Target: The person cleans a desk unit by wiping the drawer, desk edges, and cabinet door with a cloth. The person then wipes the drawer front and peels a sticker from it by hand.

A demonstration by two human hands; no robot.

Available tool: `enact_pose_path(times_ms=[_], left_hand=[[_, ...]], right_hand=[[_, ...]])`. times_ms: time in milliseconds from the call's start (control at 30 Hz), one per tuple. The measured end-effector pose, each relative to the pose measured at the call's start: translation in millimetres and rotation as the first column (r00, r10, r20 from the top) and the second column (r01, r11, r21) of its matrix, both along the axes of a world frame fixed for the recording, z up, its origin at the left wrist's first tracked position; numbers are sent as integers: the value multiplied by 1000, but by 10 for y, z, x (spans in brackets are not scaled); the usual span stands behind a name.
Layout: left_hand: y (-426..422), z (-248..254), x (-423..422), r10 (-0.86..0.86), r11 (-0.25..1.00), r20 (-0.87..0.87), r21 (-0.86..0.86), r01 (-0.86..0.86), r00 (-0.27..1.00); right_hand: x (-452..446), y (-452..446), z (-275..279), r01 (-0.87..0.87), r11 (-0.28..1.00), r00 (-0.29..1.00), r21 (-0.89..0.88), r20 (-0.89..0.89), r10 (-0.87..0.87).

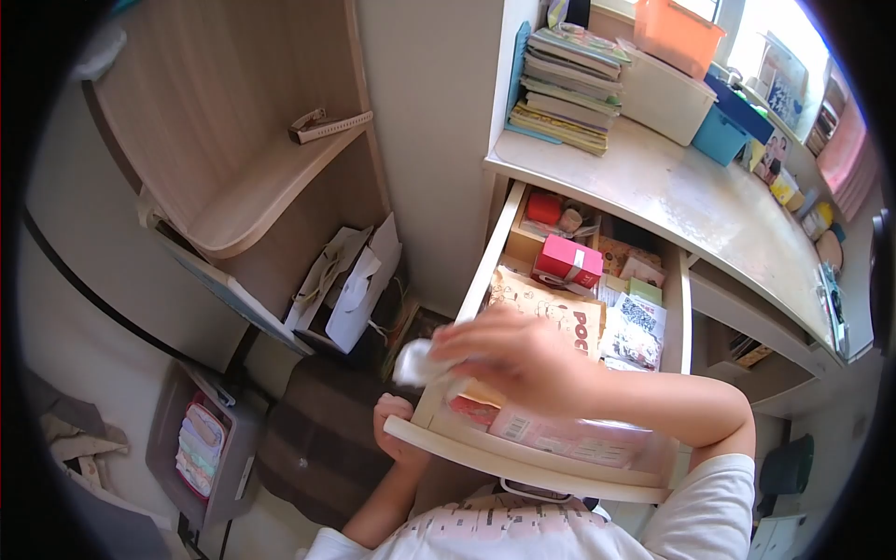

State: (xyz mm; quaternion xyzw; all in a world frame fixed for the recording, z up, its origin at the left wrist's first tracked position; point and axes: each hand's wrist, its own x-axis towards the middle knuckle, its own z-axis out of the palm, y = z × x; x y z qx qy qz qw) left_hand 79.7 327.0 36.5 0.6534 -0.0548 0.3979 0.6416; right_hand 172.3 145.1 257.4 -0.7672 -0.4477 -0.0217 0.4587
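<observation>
My right hand (523, 359) reaches across the open drawer (453, 397), its fingers closed on a crumpled white cloth or tissue (417, 364). Motion blurs both, and the cloth is over the drawer's left side near the front. At the drawer's front left corner, my left hand (396, 425) is curled against the front panel (523, 471). Inside the drawer lie a brown printed paper bag (537, 297), a pink-red box (567, 261), a patterned black-and-white packet (637, 327) and a pale pink package (560, 439), partly hidden by my right arm.
Above the drawer, the desktop (644, 177) holds stacked books (569, 89), a white box (667, 93) and an orange bin (679, 35). On the left are a curved wooden shelf (252, 201), a white paper bag (355, 289) and a grey bin (201, 448) with folded cloth.
</observation>
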Motion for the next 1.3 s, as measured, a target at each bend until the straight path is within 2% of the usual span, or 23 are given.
enact_pose_path(times_ms=[33,67,100,133,167,200,267,300,367,433,533,600,700,767,900,967,1000,1033,1100,1167,1200,1233,1300], left_hand=[[-14,50,22,-7,1000,13,-8,7,1000],[-48,81,77,-2,1000,35,-9,2,999],[-102,102,143,2,1000,54,-12,-1,999],[-149,109,203,7,999,61,-50,-4,998],[-171,122,246,-10,998,66,-59,14,998],[-174,132,286,16,1000,42,-26,-15,999],[-173,72,361,43,999,34,13,-43,999],[-190,61,404,31,999,30,9,-32,999],[-206,33,462,45,999,44,15,-46,998],[-243,5,550,43,999,69,14,-44,997],[-291,-72,705,60,997,23,-46,-59,998],[-347,-74,742,75,996,13,-50,-75,997],[-355,-158,851,56,994,26,-93,-53,998],[-336,-133,928,46,989,33,-141,-41,998],[-369,-4,973,6,967,53,-254,8,999],[-299,15,1002,-34,991,-17,-133,31,999],[-289,-21,1048,-42,983,57,-175,52,997],[-273,-18,1054,-36,982,44,-181,44,998],[-265,17,1027,-61,987,21,-145,63,998],[-246,-56,1043,-81,983,54,-158,88,995],[-251,-87,1053,-79,982,75,-166,90,994],[-248,-79,1059,-87,979,94,-176,102,992],[-232,-40,1078,-87,983,117,-149,104,989]], right_hand=[[58,-129,161,55,998,997,41,58,-57],[163,-303,294,166,985,965,51,199,-173],[263,-515,448,318,946,883,59,345,-318],[405,-773,455,435,895,770,99,474,-427],[539,-1056,496,531,839,585,121,665,-465],[687,-1353,452,564,808,492,171,716,-495],[817,-1963,251,693,712,390,111,773,-500],[896,-2247,104,702,705,388,105,774,-501],[957,-2678,-166,693,718,505,-74,760,-409],[913,-2830,-324,683,672,622,-286,710,-331],[998,-2878,-462,659,696,660,-284,662,-355],[1016,-2839,-513,682,701,601,-210,707,-372],[1033,-2621,-488,654,737,615,-170,687,-388],[1159,-2298,-406,622,759,646,-193,674,-358],[1438,-1542,-323,541,835,729,-102,551,-405],[1682,-1184,-305,477,869,779,-130,520,-350],[1782,-1003,-297,452,873,777,-184,562,-284],[1860,-809,-294,445,874,786,-195,553,-277],[1964,-466,-294,414,863,740,-290,659,-134],[2133,-208,-357,415,852,638,-319,769,-23],[2225,-142,-548,469,827,486,-312,873,54],[2200,-40,-597,534,794,384,-289,920,77],[2124,-87,-493,522,791,400,-317,911,102]])
